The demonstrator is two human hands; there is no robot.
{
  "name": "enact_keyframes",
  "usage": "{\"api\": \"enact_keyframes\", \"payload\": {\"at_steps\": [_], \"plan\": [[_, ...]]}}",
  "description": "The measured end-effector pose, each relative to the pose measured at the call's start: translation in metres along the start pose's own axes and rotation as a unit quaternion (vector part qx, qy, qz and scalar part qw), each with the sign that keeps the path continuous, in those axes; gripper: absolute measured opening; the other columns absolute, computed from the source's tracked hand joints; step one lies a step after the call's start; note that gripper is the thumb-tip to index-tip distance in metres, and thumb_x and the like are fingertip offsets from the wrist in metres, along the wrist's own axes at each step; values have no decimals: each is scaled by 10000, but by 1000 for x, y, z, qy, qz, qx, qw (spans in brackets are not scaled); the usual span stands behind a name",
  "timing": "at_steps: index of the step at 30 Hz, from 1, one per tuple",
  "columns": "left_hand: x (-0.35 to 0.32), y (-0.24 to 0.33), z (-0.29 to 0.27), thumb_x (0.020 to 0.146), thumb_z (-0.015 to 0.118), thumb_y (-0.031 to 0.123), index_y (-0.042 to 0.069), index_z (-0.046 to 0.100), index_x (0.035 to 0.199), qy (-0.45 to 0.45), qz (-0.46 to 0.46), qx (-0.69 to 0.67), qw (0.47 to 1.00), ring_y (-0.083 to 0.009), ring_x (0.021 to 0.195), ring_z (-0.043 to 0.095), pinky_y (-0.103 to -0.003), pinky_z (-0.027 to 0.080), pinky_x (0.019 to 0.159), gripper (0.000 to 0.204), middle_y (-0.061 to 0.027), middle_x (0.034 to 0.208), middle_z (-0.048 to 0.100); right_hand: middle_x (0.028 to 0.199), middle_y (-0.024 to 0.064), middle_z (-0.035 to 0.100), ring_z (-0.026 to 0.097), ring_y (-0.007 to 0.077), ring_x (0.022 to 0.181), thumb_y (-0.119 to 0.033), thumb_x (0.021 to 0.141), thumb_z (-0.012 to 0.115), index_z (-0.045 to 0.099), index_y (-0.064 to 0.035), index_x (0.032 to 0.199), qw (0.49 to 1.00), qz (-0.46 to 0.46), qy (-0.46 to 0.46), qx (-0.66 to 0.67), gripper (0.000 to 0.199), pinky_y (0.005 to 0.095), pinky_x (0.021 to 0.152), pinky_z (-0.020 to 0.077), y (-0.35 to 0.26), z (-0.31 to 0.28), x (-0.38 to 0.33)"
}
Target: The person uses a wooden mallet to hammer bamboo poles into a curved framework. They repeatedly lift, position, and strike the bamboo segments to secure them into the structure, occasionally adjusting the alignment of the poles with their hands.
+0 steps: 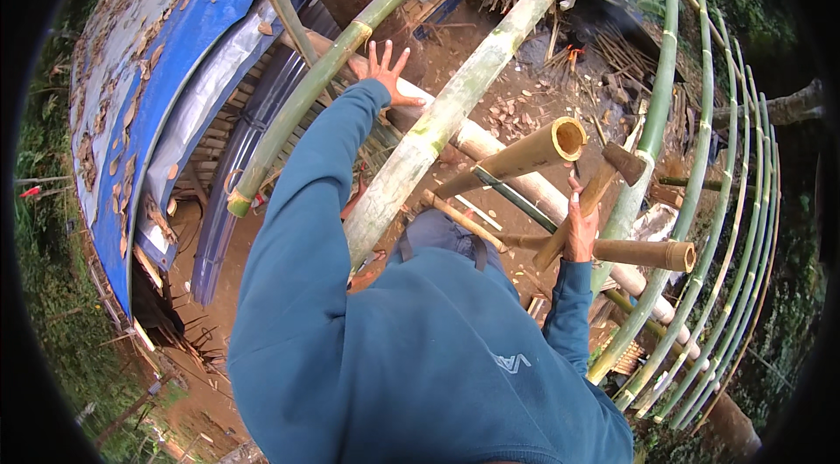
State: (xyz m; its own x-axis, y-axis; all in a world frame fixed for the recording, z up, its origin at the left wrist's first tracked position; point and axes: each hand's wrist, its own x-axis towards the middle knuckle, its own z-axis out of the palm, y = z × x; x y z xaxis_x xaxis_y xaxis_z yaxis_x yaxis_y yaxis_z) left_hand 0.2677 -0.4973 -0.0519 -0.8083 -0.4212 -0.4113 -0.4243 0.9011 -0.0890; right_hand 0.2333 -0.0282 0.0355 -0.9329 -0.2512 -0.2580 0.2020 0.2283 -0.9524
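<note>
Well, the right hand (pixel 581 232), right of the middle of the frame, is up against the handle of a wooden mallet (pixel 594 190). I cannot tell if its fingers close all the way round, because the wood hides some of them. The mallet tilts, with its block end up and to the right, maybe so the hand can stay near the middle of the handle. A short bamboo piece (pixel 643 254) sticks out to the right just beside this hand.

The left hand (pixel 386 79), at the upper middle, holds nothing. Its fingers are spread wide and it looks to rest on the pale log (pixel 473 141), perhaps to help the person lean and stay steady.

Near the middle, a fat bamboo tube (pixel 512 159) lies across that log, its open end facing up and right. A big pale pole (pixel 442 123) slants between the two hands, and a green pole (pixel 313 92) is left of it. More long poles (pixel 663 96) fill the right side. A blue sheet (pixel 210 4) at the upper left looks like a roof, likely to keep rain off. A little fire (pixel 573 54) glows at the upper right.
</note>
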Motion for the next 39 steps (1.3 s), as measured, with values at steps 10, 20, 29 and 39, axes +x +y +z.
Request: {"api": "enact_keyframes", "payload": {"at_steps": [10, 20, 29, 39], "plan": [[-5, 0, 1, 490, 615, 875, 342, -14, 1505, 30, -6, -27, 999, -455, 1400, -151, -817, 34, 944, 1308, -108, 1567, -142, 1301, 164, 534, 450, 242, 1225, -410, 885, 638, 517, -82, 1086, 999, 45, 0, 4, 403, 387, 1056, 295, 15, -6, 6], [-157, 58, 23, 498, 819, 647, 84, 10, 1499, 29, 42, -318, 947, -475, 1331, 291, -500, 296, 1087, 1404, -330, 1469, 187, 1231, 119, 570, 506, 148, 1006, -363, 898, 629, 526, -62, 1073, 999, -11, 28, -15, 363, 305, 906, 396, 11, -3, -1], [-173, 70, 7, 599, 859, 340, 162, -72, 1501, -41, -33, -284, 957, -458, 1053, 548, -498, 478, 888, 1309, -246, 1292, 407, 1203, 135, 576, 511, 158, 1021, -359, 907, 615, 537, -46, 1054, 999, -7, 31, -19, 353, 311, 893, 406, 14, -6, 7], [-321, -39, 28, 949, 523, 408, 57, 473, 1341, 92, -191, -605, 768, -314, 1123, 554, -356, 441, 956, 528, -182, 1208, 581, 1392, 184, 452, 382, 329, 1333, -397, 892, 629, 288, -4, 1388, 995, 80, -33, 43, 719, 556, 1084, 269, 18, -11, 1]]}}
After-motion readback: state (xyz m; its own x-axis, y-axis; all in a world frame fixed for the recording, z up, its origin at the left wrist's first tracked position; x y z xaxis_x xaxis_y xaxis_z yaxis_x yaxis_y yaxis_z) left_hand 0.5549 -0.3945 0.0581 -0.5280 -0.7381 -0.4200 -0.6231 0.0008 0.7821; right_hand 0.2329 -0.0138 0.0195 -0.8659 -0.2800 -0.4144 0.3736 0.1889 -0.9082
